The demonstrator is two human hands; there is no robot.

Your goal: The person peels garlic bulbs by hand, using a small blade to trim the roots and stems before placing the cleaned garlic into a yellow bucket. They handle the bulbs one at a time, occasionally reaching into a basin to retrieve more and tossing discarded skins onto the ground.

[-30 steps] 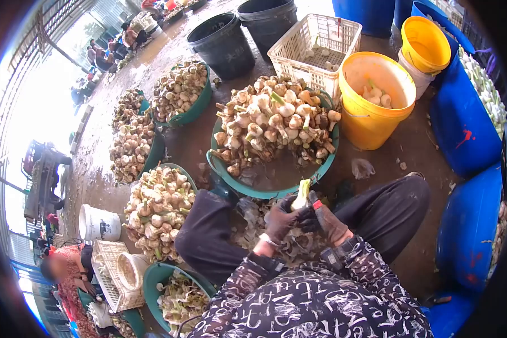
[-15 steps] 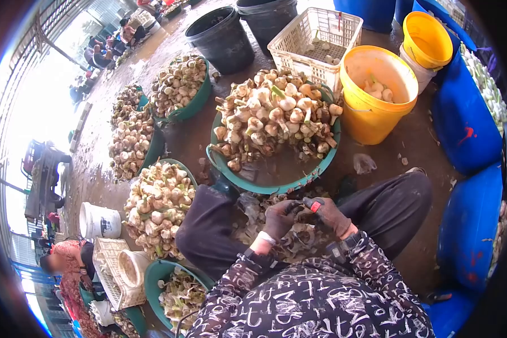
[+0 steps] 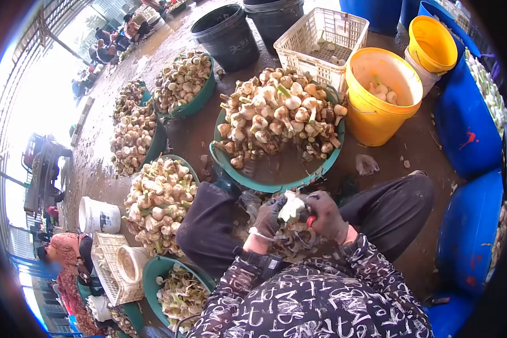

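Note:
Between my knees, my gloved left hand (image 3: 269, 217) is closed round a white, peeled garlic bulb (image 3: 291, 207). My gloved right hand (image 3: 327, 216) is beside the bulb, fingers wrapped round a small tool with a red part (image 3: 311, 221); its blade cannot be made out. Loose peelings (image 3: 294, 239) lie below both hands. Just ahead, a wide green tub (image 3: 253, 183) holds a heap of unpeeled garlic bulbs (image 3: 281, 107), with its near part showing bare.
A yellow bucket (image 3: 377, 121) with a few peeled bulbs and a cream crate (image 3: 315, 59) stand beyond the tub. More garlic tubs are left, blue barrels (image 3: 468, 124) right. A person (image 3: 67, 248) bends at the lower left.
A white bulb now shows in my left hand, where none was visible before. My right hand has turned, and the red part sits lower. The view has shifted slightly.

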